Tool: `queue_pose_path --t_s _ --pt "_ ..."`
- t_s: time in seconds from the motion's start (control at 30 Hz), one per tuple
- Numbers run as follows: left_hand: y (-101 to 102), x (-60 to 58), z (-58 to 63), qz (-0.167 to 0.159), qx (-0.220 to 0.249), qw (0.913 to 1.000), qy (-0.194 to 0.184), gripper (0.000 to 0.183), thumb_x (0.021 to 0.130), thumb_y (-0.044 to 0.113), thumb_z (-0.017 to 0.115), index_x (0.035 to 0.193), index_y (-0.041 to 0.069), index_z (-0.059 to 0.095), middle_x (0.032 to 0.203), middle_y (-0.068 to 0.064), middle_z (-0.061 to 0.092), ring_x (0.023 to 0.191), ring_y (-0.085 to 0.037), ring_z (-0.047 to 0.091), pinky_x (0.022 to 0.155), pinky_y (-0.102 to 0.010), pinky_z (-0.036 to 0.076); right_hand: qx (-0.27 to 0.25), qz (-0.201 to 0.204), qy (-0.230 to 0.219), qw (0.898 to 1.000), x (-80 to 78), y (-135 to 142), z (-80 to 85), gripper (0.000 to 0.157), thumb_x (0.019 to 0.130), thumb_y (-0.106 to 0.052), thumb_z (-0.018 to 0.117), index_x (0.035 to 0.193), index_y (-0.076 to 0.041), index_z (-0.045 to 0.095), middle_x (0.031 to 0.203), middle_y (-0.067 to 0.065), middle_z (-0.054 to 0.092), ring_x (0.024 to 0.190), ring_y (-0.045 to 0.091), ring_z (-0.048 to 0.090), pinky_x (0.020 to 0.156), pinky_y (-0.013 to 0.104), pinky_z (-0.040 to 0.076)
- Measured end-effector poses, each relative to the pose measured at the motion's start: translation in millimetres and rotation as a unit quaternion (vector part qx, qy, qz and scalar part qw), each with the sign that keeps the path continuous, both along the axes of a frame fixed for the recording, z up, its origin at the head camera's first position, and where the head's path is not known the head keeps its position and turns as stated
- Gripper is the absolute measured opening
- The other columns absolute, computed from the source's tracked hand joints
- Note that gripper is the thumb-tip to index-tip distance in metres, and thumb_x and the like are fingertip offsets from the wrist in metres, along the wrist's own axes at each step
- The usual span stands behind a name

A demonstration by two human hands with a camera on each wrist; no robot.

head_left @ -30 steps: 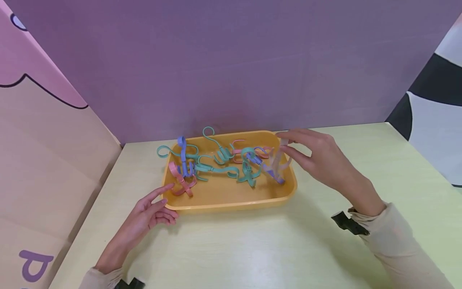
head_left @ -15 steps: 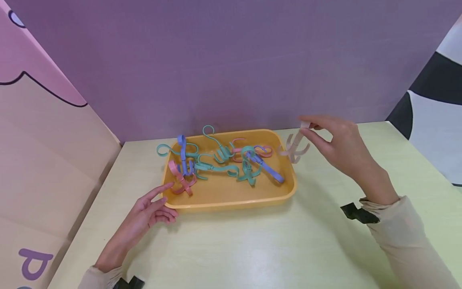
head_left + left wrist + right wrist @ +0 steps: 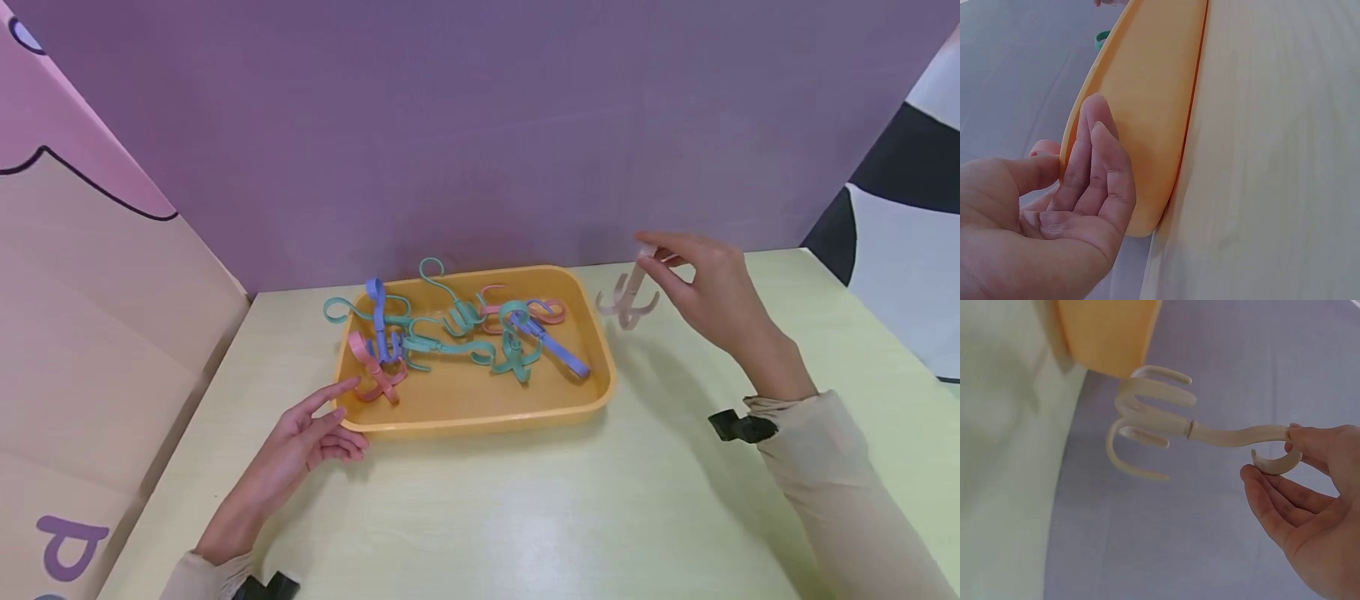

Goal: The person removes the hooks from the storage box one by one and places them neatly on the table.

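Observation:
In the head view, my right hand (image 3: 708, 287) pinches a pale pinkish four-claw hanging hook (image 3: 630, 296) by its curled top end. The hook hangs claws down beside the tray's right end; the right wrist view shows its pale claws (image 3: 1147, 419) near the tray wall. At the front left corner of the yellow tray (image 3: 480, 423), my left hand (image 3: 311, 437) holds the rim, index finger over it and thumb at its outer side. Inside lie several similar hooks, such as a green hook (image 3: 517, 354), a blue hook (image 3: 555, 346) and a pink hook (image 3: 382, 379) near my left fingertips.
The tray stands on a pale wooden table (image 3: 487, 517) near its back edge, close to a purple wall panel (image 3: 480, 133). A printed pinkish panel (image 3: 90, 333) borders the left side. Two green hooks stick out over the tray's rim.
My right hand has lifted the pale hook out of the tray and carried it to the right, past the tray's end. The left hand has stayed at the rim.

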State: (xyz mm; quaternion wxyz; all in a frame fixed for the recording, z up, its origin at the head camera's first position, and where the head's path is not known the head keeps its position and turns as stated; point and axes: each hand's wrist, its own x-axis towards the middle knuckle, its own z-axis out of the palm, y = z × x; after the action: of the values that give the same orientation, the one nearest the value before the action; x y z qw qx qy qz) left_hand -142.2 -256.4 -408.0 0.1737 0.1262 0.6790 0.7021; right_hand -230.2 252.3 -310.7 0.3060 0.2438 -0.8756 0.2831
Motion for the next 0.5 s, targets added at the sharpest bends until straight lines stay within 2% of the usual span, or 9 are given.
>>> queue_pose_path --t_s 0.13,0.27,0.5 --pt "-1.1 -0.7 0.6 0.002 -0.004 1.0 0.004 0.054 0.108 0.02 0.045 0.155 0.001 0.024 0.093 -0.015 0.074 0.085 -0.023 0.072 0.081 -0.037 0.059 -0.002 -0.001 -0.013 1.0 -10.8 3.8 -9.3 0.034 0.093 -0.005 0.07 0.126 -0.003 0.067 0.117 0.013 0.07 0.093 0.019 0.065 0.082 0.011 0.046" --pt "-0.6 -0.9 0.9 0.0 -0.005 1.0 0.002 0.055 0.108 0.021 0.045 0.155 0.002 0.024 0.093 -0.014 0.075 0.085 -0.023 0.072 0.081 -0.036 0.059 -0.001 -0.002 -0.022 1.0 -18.3 6.9 -17.0 0.033 0.094 -0.006 0.069 0.126 -0.003 0.067 0.119 0.014 0.069 0.094 0.022 0.066 0.081 0.014 0.047" --pt "0.7 -0.1 -0.7 -0.001 -0.004 1.0 0.003 0.055 0.109 0.019 0.043 0.155 0.001 0.022 0.092 -0.012 0.075 0.084 -0.022 0.072 0.08 -0.034 0.059 0.001 -0.007 -0.036 0.999 -28.0 14.3 -31.1 0.032 0.095 -0.006 0.067 0.127 -0.001 0.066 0.119 0.015 0.069 0.095 0.024 0.066 0.08 0.04 0.054"
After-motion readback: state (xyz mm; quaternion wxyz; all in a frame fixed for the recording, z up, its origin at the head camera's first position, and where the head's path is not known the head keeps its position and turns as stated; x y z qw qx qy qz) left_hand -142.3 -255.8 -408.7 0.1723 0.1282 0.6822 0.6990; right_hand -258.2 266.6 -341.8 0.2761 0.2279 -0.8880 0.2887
